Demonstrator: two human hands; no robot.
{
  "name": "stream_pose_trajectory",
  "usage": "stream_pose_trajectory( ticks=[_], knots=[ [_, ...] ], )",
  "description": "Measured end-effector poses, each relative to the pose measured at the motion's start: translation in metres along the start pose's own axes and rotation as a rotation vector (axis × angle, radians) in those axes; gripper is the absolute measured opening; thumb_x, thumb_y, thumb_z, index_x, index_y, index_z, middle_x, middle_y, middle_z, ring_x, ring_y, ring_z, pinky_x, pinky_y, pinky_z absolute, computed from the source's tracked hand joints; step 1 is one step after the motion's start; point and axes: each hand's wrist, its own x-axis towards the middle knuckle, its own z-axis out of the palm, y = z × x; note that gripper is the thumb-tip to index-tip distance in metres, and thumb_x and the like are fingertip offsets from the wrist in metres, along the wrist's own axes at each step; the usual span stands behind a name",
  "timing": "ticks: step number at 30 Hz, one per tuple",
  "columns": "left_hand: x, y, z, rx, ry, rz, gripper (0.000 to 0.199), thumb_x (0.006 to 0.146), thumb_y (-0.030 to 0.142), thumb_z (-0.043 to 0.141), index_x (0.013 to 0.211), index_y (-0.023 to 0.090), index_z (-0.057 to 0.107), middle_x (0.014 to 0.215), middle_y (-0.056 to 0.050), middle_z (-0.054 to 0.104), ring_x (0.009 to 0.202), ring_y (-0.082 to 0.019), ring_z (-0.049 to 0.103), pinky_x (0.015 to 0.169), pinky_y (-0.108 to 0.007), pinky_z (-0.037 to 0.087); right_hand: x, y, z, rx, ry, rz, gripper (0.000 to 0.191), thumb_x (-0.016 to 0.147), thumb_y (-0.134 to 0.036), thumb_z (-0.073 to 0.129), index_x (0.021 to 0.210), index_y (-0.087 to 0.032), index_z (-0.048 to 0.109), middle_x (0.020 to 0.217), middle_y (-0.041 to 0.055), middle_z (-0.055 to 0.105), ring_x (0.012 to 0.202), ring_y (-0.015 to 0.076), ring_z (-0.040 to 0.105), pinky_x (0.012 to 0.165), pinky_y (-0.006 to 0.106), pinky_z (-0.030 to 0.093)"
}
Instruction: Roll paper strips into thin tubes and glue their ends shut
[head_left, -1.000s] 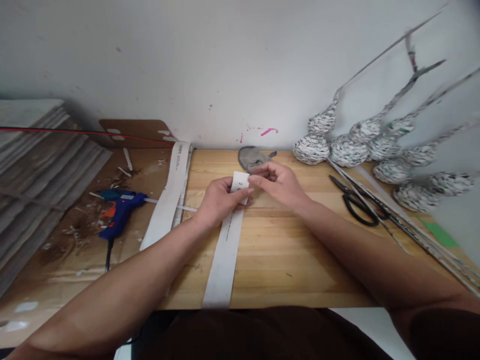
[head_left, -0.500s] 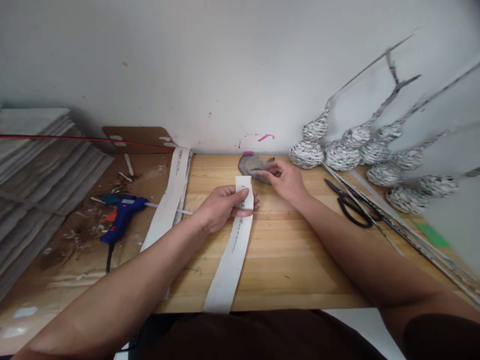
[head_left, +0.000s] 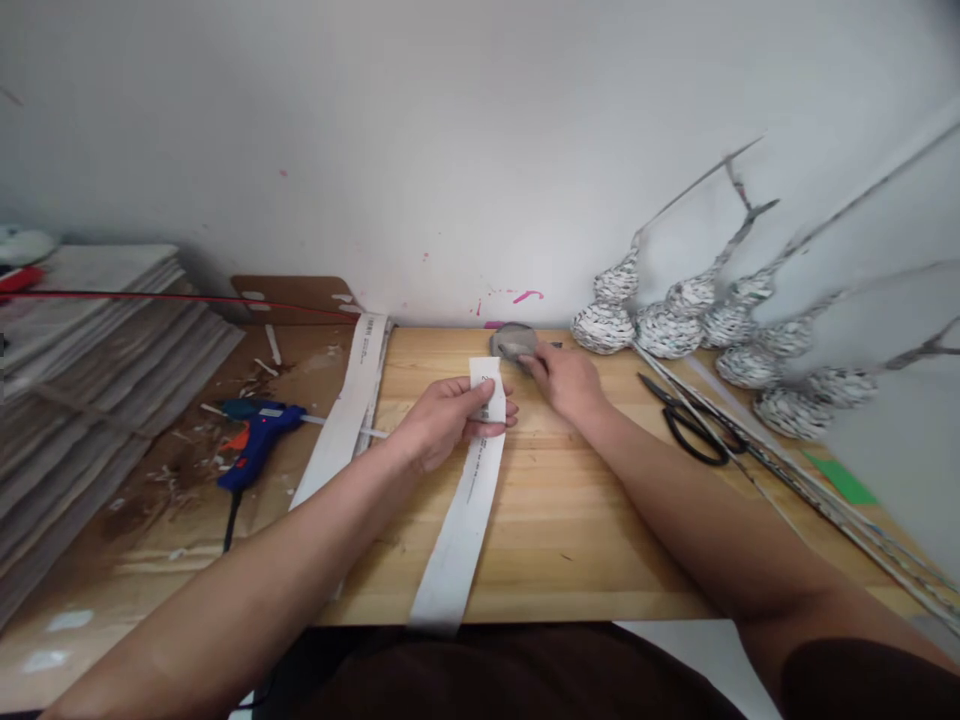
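My left hand (head_left: 457, 415) holds the upper end of a long white paper strip (head_left: 454, 545), thumb on top and fingers beneath. Printed characters run along the strip, whose lower end hangs at the table's front edge. Just beyond, my right hand (head_left: 566, 380) has its fingers closed at the right side of a grey, rounded, cloth-like lump (head_left: 513, 342) near the wall. Its fingertips are partly hidden, and the lump's exact kind is unclear. More printed paper strips (head_left: 349, 395) lie left of my left hand.
A blue glue gun (head_left: 259, 440) rests on cardboard at left, beside stacked paper (head_left: 97, 370). At right stand several woven paper gourds (head_left: 604, 328) with long stems. Black scissors (head_left: 694, 430) and thin paper rods (head_left: 814, 500) lie before them. A green patch (head_left: 840, 478) is farther right.
My right fingers have come down and in against the grey lump, whose outline looks rounder. My left hand keeps its hold on the strip. The camera view has shifted slightly.
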Motion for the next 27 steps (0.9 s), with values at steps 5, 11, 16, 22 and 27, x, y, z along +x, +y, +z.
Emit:
stream_pose_trajectory(
  ticks=[5,11,16,22,27],
  knots=[
    [-0.009,-0.004,0.011,-0.041,0.003,-0.040,0.024,0.090,0.027,0.055,0.097,0.007,0.066,0.084,-0.015,0.072,0.074,-0.019,0.071,0.062,-0.026,0.058,-0.001,-0.003,0.001,-0.030,-0.024,0.049,0.048,0.091,-0.055,0.039,0.092,-0.016,0.067,0.085,0.0160,0.070,0.078,0.0274,0.062,0.062,0.032,0.036],
    [-0.007,-0.012,0.008,-0.045,0.032,0.002,0.023,0.086,0.029,0.062,0.092,0.008,0.068,0.079,-0.014,0.073,0.069,-0.017,0.070,0.063,-0.024,0.056,-0.004,-0.004,-0.002,0.443,0.017,0.017,0.031,0.086,-0.034,0.057,0.110,-0.015,0.062,0.098,0.0105,0.070,0.080,0.0194,0.063,0.071,0.029,0.043],
    [-0.004,-0.021,0.001,0.010,0.016,0.031,0.028,0.085,0.033,0.062,0.095,0.008,0.068,0.079,-0.013,0.073,0.072,-0.017,0.069,0.064,-0.025,0.056,-0.017,-0.014,-0.034,0.875,-0.126,0.156,0.042,0.082,-0.053,0.057,0.072,-0.014,0.068,0.072,0.0074,0.067,0.063,0.0147,0.057,0.062,0.026,0.044],
    [-0.008,-0.027,0.000,0.119,-0.034,0.089,0.035,0.082,0.043,0.063,0.092,0.009,0.068,0.079,-0.012,0.072,0.075,-0.018,0.068,0.070,-0.029,0.055,-0.043,-0.037,-0.057,1.244,-0.429,0.271,0.038,0.075,-0.048,0.067,0.097,-0.017,0.070,0.079,0.0030,0.063,0.058,0.0091,0.047,0.045,0.021,0.028],
    [-0.009,-0.029,-0.001,0.197,-0.067,0.087,0.042,0.079,0.050,0.064,0.094,0.012,0.070,0.082,-0.011,0.073,0.081,-0.020,0.068,0.073,-0.031,0.054,-0.053,-0.048,-0.046,1.272,-0.395,0.248,0.034,0.075,-0.050,0.066,0.074,-0.016,0.067,0.053,-0.0057,0.042,0.049,0.0078,0.033,0.047,0.024,0.023]
  ],
)
